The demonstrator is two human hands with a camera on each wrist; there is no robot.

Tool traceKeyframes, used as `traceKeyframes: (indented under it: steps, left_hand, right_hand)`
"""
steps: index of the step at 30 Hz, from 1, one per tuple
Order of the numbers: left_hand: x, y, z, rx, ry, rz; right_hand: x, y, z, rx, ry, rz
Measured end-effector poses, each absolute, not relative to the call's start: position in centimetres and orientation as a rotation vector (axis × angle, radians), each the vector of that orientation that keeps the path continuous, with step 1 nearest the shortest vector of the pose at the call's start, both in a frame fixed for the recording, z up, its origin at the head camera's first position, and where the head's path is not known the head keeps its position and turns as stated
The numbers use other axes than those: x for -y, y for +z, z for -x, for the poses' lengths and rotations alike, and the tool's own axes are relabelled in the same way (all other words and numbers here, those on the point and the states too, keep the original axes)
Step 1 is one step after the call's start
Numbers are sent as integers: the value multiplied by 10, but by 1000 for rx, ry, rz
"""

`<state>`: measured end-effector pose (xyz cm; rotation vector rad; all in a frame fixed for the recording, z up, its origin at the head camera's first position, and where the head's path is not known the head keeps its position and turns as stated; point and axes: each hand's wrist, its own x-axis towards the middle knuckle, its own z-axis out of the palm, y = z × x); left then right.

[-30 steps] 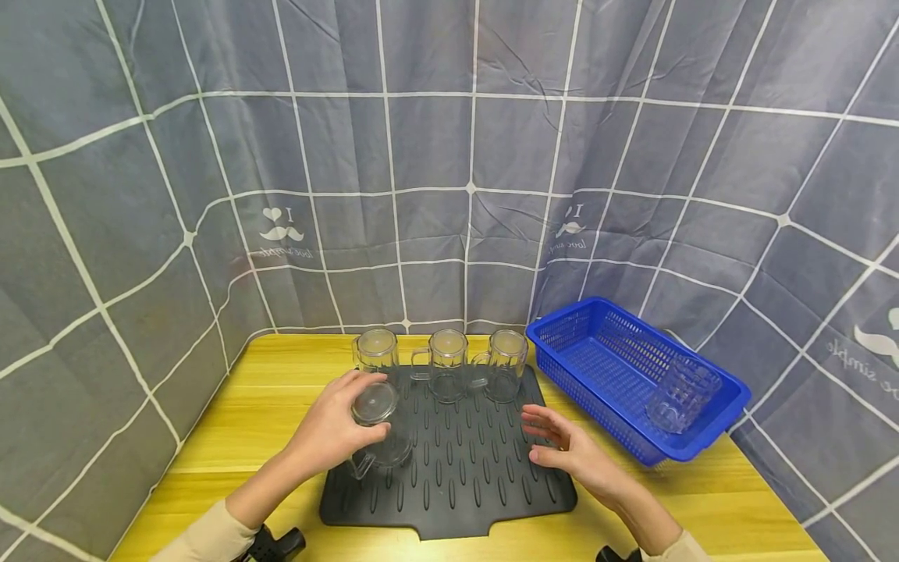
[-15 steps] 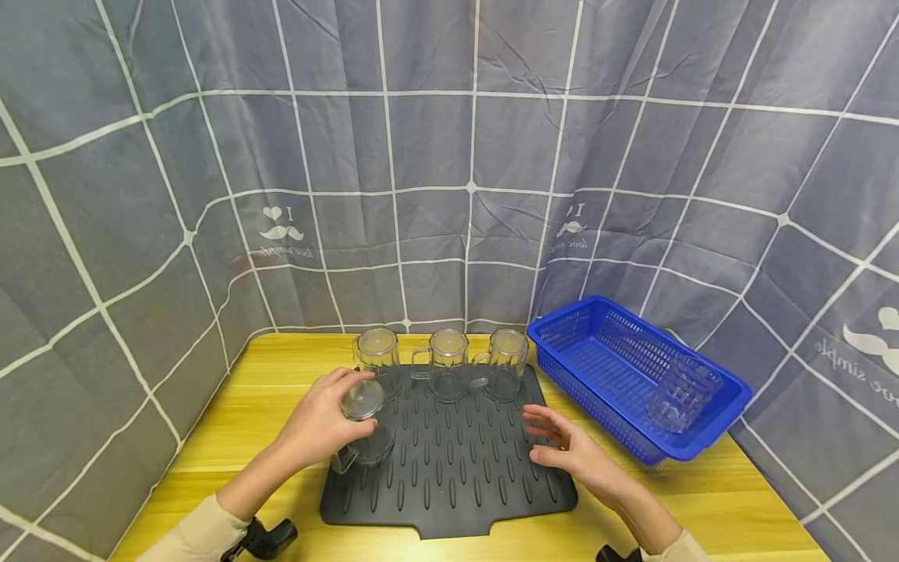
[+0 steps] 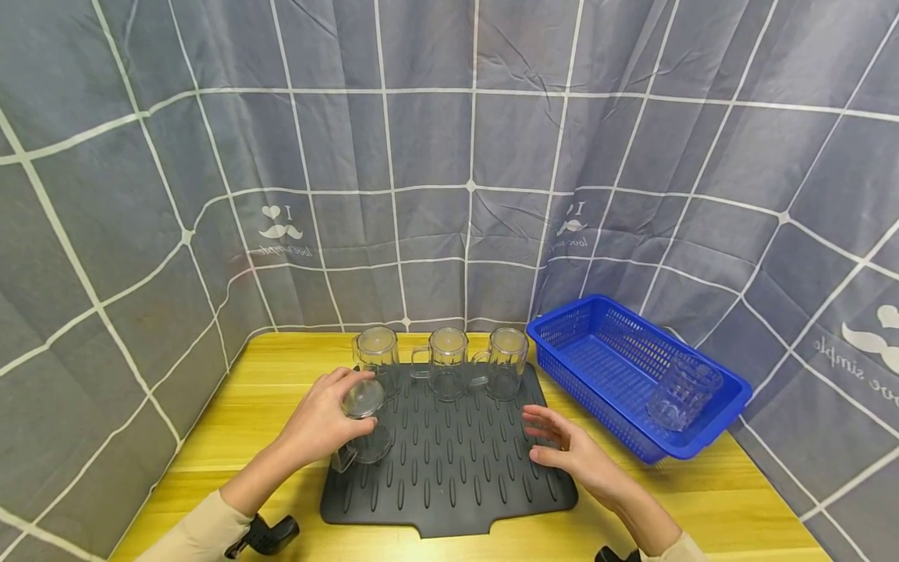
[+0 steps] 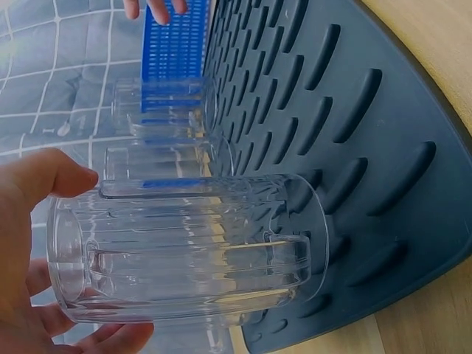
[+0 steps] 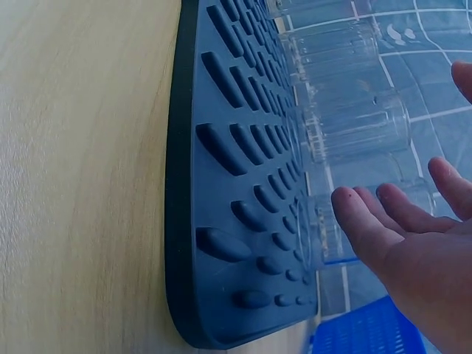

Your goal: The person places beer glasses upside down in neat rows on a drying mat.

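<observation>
My left hand grips a clear glass mug round its upturned base, thumb on one side and fingers on the other. This mug stands upside down at the left side of the black ribbed mat, its handle pointing toward the lower left in the head view. The left wrist view shows the rim of the glass mug right at the mat's surface. Over the mat's right side, my right hand hovers with relaxed, parted fingers, holding nothing. Three more upturned mugs line the mat's far edge.
A blue plastic basket stands at the back right, angled beside the mat. Clear glassware lies in its near right end. Under everything is a yellow wood-grain table, and a grey checked curtain hangs round the back and sides.
My left hand has shifted the mug slightly left on the mat, then kept it there over the last half second. The right hand has stayed in place.
</observation>
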<state>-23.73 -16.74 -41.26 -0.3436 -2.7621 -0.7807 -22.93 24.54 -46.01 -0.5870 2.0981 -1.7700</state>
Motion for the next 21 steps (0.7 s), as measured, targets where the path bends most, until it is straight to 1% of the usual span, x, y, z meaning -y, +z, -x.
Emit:
traceKeyframes:
  steps: [21]
  left_hand:
    - [166,-412,236,2798,-748,343]
  right_hand:
    - [-243,-456,223,-2125,-1764,570]
